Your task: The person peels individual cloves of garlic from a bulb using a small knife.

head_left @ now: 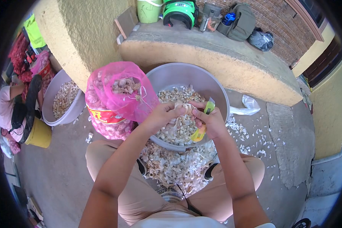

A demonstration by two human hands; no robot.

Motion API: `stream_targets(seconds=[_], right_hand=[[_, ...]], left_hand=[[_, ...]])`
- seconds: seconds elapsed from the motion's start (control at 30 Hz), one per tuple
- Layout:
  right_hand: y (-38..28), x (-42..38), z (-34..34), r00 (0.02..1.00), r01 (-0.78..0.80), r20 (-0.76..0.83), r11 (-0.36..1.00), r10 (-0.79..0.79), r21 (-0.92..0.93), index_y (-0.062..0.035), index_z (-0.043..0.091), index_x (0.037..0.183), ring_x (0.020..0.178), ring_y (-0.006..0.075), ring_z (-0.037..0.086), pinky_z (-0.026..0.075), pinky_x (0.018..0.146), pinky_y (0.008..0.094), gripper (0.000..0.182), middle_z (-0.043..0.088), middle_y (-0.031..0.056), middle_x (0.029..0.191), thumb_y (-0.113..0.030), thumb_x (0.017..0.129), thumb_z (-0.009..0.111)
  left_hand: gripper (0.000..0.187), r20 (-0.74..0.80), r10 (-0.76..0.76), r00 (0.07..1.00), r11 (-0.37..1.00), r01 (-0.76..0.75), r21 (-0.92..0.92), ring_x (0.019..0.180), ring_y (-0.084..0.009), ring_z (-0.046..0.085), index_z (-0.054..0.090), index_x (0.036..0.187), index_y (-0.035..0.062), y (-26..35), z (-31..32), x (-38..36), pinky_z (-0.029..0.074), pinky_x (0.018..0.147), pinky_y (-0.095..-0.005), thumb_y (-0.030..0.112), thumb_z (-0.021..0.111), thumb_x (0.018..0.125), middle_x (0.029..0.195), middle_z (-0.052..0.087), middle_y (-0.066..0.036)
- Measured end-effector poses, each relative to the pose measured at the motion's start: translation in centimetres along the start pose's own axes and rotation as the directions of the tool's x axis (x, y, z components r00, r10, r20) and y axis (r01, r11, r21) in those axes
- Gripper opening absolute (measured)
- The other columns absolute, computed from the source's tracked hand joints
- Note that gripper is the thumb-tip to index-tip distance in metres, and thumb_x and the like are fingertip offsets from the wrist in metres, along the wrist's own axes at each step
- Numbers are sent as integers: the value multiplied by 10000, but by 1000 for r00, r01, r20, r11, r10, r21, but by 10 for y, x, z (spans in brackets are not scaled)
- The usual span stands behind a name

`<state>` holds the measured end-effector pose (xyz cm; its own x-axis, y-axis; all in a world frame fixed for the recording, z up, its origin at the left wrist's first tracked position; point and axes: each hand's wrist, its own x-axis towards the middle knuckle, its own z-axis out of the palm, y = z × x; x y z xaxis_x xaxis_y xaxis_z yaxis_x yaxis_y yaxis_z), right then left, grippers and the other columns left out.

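Note:
Both hands meet over a wide grey tub [220, 87] with loose garlic cloves [174, 129] in it. My left hand [164, 117] is closed on a garlic bulb [184, 109], its papery skin partly loose. From the other side, my right hand [212, 122] presses its thumb and fingers to the same bulb. A yellow-green tool [198, 134] is tucked in my right hand and shows above and below the fingers; its exact kind is hidden. Left of the tub stands a pink mesh sack [112, 131] of garlic bulbs, its top gathered beside my left wrist.
Garlic skins [178, 165] are heaped between my feet and scattered to the right. A clear plastic bag [250, 104] lies beside the tub. A ledge [216, 68] behind carries a green helmet [180, 11] and a backpack [238, 22]. At left, another person [11, 106] sits by a second tub [64, 119].

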<state>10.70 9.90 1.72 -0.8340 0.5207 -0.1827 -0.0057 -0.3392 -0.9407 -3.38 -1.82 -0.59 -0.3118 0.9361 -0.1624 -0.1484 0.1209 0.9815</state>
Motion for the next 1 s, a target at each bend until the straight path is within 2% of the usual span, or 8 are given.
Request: stream_targets(seconds=[0.1, 0.3, 0.4, 0.5, 0.6, 0.7, 0.8, 1.0], right_hand=[[2, 0, 1, 1000, 8, -7, 999, -8, -41, -1, 588, 991, 468, 50, 434, 338, 415, 175, 219, 569, 31, 674, -13, 772, 570], [5, 2, 0, 1000, -1, -19, 1000, 2, 20, -5, 597, 960, 463, 52, 429, 332, 411, 174, 195, 551, 31, 660, 9, 771, 550], [5, 2, 0, 1000, 0, 11, 999, 0, 53, -8, 581, 970, 465, 57, 432, 334, 411, 178, 203, 539, 36, 663, 12, 771, 544], [5, 2, -1, 998, 6, 57, 995, -12, 99, -12, 553, 991, 477, 65, 449, 346, 411, 182, 221, 527, 37, 671, 12, 771, 542], [6, 2, 0, 998, 11, 68, 993, -20, 121, -17, 530, 1004, 492, 71, 467, 359, 415, 185, 234, 516, 33, 672, 8, 772, 542], [10, 4, -4, 996, 11, 91, 992, -22, 126, -24, 519, 1001, 505, 75, 479, 364, 417, 185, 230, 512, 29, 674, 5, 774, 541], [12, 4, -4, 994, 16, 103, 992, -29, 128, -30, 511, 983, 514, 77, 483, 361, 416, 184, 213, 510, 26, 670, 5, 775, 539], [17, 6, -4, 996, 1, 90, 997, -8, 81, -46, 494, 963, 515, 78, 483, 357, 416, 188, 199, 514, 25, 656, -3, 774, 543]], left_hand=[[352, 60, 11, 998, 996, -5, -86, 591, -90, 541, 556, 975, 0, -2, 3, 0, 414, 515, -206, 266, 629, 756, 776, 581, -34], [274, -94, -52, 994, 999, 51, -9, 552, -76, 509, 562, 938, -6, -3, 1, 5, 415, 477, -212, 179, 634, 750, 745, 567, -33], [282, -70, 15, 997, 990, -24, -142, 566, -77, 516, 555, 929, -2, -9, 1, 7, 425, 489, -212, 196, 642, 747, 755, 573, -37], [337, -90, 36, 995, 983, -51, -176, 582, -85, 524, 546, 963, -6, -6, 7, 5, 427, 492, -215, 231, 647, 747, 786, 574, -46], [390, -13, -18, 1000, 981, 15, -196, 595, -94, 533, 534, 1000, -12, -4, 5, 6, 432, 499, -223, 261, 651, 745, 816, 572, -56], [311, 4, -39, 999, 977, 39, -211, 584, -91, 540, 535, 970, 9, -8, 4, 8, 443, 515, -205, 232, 624, 771, 777, 575, -33], [319, -13, -8, 1000, 995, 7, -96, 580, -89, 538, 535, 968, 10, -7, 7, 7, 433, 501, -201, 235, 633, 763, 770, 576, -32], [318, 26, 2, 1000, 991, 1, -135, 578, -91, 533, 542, 936, -10, -7, 7, 6, 417, 480, -202, 187, 675, 724, 756, 585, -47]])
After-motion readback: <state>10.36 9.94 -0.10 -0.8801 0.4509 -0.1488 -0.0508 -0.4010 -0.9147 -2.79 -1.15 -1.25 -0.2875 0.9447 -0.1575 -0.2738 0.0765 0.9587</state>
